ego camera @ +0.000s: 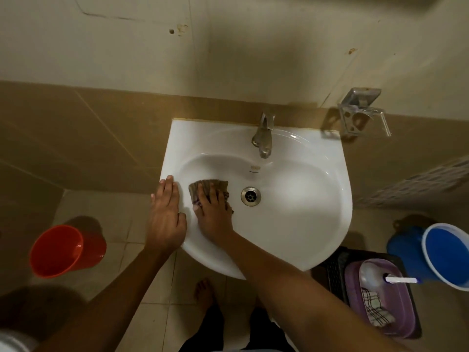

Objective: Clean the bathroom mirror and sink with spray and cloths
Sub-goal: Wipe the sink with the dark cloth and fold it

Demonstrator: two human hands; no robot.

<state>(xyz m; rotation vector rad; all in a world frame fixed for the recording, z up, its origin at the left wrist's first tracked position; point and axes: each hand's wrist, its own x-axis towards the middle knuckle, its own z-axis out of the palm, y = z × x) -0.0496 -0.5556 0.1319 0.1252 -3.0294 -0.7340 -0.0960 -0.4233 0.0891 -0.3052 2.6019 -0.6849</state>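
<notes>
A white wall-mounted sink [304, 199] fills the middle of the view, with a metal tap [264, 135] at its back and a round drain [250, 196] in the bowl. My right hand [214, 214] presses a brown striped cloth [210, 185] flat against the bowl's left inner slope, just left of the drain. My left hand [166, 212] rests flat on the sink's left rim, fingers straight. The mirror is out of view. A spray bottle [375, 275] lies in a purple basin [403, 311] at the lower right, beside a checked cloth [375, 311].
An orange bucket [61, 250] stands on the tiled floor to the left. At the right are a blue bucket [446, 252] and a dark crate [335, 273] under the purple basin. A metal holder [360, 115] is fixed to the wall right of the tap. My bare foot [204, 293] is below the sink.
</notes>
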